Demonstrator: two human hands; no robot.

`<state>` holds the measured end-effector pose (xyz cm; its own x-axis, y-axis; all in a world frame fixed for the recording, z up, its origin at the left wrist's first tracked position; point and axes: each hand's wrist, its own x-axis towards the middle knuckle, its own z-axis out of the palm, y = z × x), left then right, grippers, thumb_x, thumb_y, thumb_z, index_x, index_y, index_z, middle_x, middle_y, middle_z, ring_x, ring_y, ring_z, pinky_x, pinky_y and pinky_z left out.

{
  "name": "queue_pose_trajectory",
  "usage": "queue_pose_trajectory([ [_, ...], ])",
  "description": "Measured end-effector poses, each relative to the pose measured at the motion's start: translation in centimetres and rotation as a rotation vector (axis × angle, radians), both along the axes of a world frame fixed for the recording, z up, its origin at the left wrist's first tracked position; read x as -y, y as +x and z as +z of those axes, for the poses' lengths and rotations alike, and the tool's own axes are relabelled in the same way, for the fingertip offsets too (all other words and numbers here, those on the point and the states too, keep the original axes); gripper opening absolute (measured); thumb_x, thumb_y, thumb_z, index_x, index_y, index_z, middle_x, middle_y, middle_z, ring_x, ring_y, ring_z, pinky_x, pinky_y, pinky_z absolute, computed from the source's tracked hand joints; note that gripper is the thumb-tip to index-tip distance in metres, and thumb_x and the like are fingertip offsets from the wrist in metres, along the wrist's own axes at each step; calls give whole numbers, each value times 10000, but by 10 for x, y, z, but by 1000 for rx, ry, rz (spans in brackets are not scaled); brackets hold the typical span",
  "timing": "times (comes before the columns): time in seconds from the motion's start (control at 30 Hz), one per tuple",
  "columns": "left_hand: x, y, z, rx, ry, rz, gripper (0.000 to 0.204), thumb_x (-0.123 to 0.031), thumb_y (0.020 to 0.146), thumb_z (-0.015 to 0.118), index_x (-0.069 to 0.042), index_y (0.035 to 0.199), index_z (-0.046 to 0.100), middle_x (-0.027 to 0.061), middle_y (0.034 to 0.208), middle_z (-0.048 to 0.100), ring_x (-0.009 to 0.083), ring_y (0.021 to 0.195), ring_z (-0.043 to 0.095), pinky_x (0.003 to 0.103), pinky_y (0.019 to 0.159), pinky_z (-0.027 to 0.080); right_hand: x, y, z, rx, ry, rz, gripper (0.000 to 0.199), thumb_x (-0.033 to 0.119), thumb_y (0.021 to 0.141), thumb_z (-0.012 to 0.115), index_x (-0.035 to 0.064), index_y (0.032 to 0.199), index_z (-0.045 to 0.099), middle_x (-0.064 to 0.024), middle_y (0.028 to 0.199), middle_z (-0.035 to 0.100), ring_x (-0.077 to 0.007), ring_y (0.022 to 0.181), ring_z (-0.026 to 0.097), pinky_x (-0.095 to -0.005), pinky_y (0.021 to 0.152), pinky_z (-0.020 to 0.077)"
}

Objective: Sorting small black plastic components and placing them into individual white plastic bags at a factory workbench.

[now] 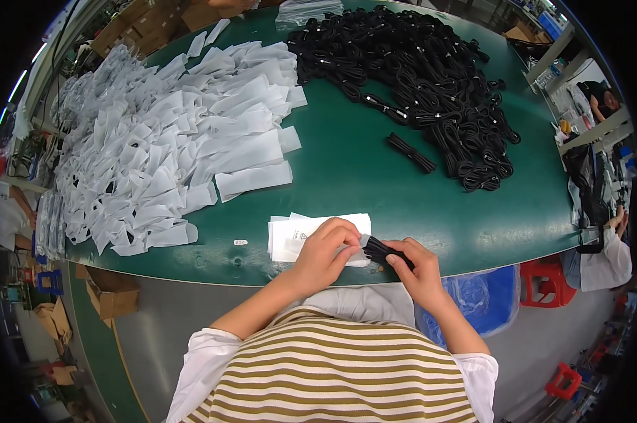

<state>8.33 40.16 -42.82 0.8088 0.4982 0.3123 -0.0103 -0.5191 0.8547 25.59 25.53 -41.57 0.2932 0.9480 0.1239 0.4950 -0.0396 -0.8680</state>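
My right hand grips a folded bundle of black cable, pointing its end toward my left hand. With its fingers closed, my left hand pinches a small translucent plastic bag, whose edge meets the cable's end. How far the cable sits inside the bag is hard to make out. Under my left hand lies a stack of flat white bags at the table's near edge. One loose cable bundle rests farther off, beyond my right hand.
A large heap of filled white bags covers the green table's left side. Black cable bundles are piled at the far right. A small white label lies left of the stack. A blue lined bin stands below the edge, beside a red stool.
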Motion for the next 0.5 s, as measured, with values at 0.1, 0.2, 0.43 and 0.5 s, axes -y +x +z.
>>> queue_pose_trajectory([
  [0.1, 1, 0, 0, -12, -112, 6, 85, 19, 860, 633, -23, 900, 570, 100, 1033, 597, 241, 903, 583, 313, 764, 492, -1, -3, 1, -28, 35, -3, 252, 6, 842, 673, 21, 1093, 691, -101, 779, 589, -231, 664, 587, -317, 627, 475],
  [0.2, 3, 2, 2, -3, -174, -5, 84, 10, 856, 638, -31, 888, 572, 100, 1043, 600, 253, 911, 577, 326, 783, 483, -2, -2, -1, 217, 82, 140, 252, 21, 847, 681, 11, 1098, 667, -91, 769, 597, -217, 656, 593, -295, 634, 477],
  [0.43, -9, 0, 16, -33, 87, 33, 62, -39, 889, 631, -35, 872, 571, 104, 1070, 602, 194, 970, 551, 340, 888, 442, -17, -11, -3, -19, 205, 43, 308, 7, 823, 703, 17, 1121, 624, -124, 996, 574, -209, 765, 611, -279, 684, 495],
  [0.5, -12, -4, 20, -11, -25, 42, 60, -29, 886, 630, -32, 878, 570, 99, 1054, 605, 205, 1004, 554, 345, 899, 448, -22, -14, -1, 114, 344, 109, 325, -2, 819, 707, 18, 1131, 617, -134, 1061, 561, -211, 765, 611, -283, 679, 499],
])
